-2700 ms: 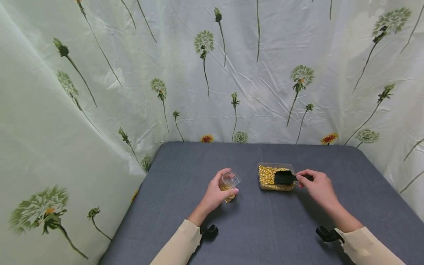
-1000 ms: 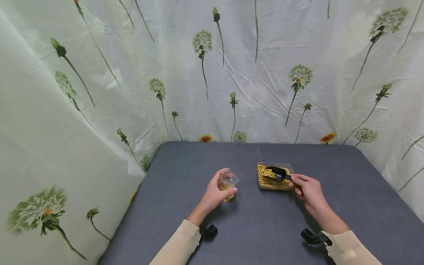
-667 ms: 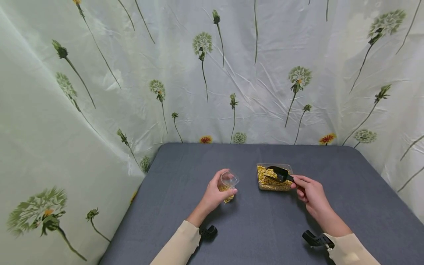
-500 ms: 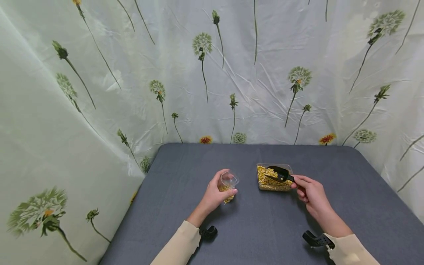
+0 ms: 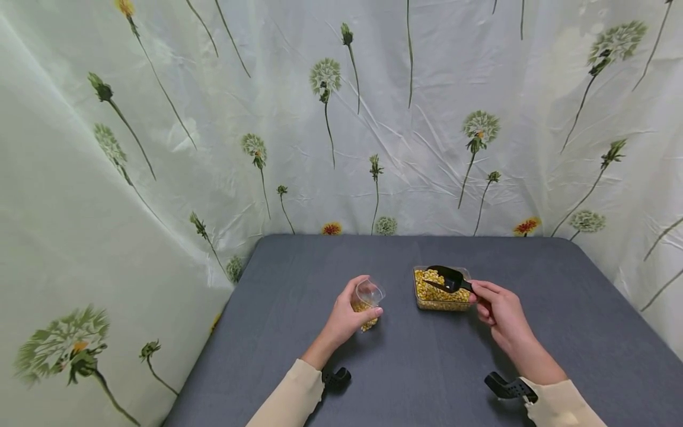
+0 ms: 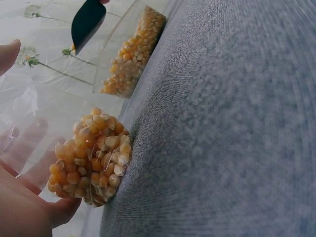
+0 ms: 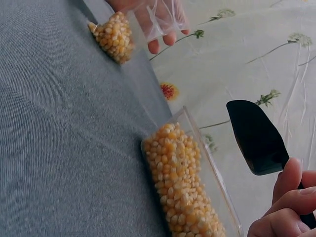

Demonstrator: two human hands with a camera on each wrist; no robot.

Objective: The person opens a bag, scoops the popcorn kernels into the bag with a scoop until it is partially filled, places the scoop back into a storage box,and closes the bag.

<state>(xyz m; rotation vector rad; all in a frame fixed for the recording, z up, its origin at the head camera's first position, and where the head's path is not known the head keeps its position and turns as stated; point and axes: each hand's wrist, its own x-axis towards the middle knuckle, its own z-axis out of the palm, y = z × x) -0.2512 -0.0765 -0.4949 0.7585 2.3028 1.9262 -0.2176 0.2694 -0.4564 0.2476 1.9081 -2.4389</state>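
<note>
On the left, my left hand (image 5: 347, 317) holds a clear plastic bag (image 5: 369, 290) upright between thumb and fingers, its mouth spread. Yellow corn kernels fill the bag's lower part, and in the left wrist view that kernel-filled bottom (image 6: 94, 158) appears to touch the cloth. My right hand (image 5: 501, 308) grips the handle of a black scoop (image 5: 453, 279). The right wrist view shows the scoop (image 7: 256, 138) raised above a clear rectangular box (image 7: 212, 168) of corn kernels (image 7: 177, 182). Kernels show at the scoop's mouth in the head view; the wrist views hide its inside.
A grey cloth-covered table (image 5: 421, 367) lies under everything. Behind it and to the left hangs a pale curtain (image 5: 213, 89) printed with dandelions. Black straps (image 5: 509, 385) sit at both wrists. The bag stands a short way left of the box.
The scoop was down in the box with its back up; it has turned over and risen, kernels at its mouth. My right hand shifted slightly left. The left hand and bag stayed put.
</note>
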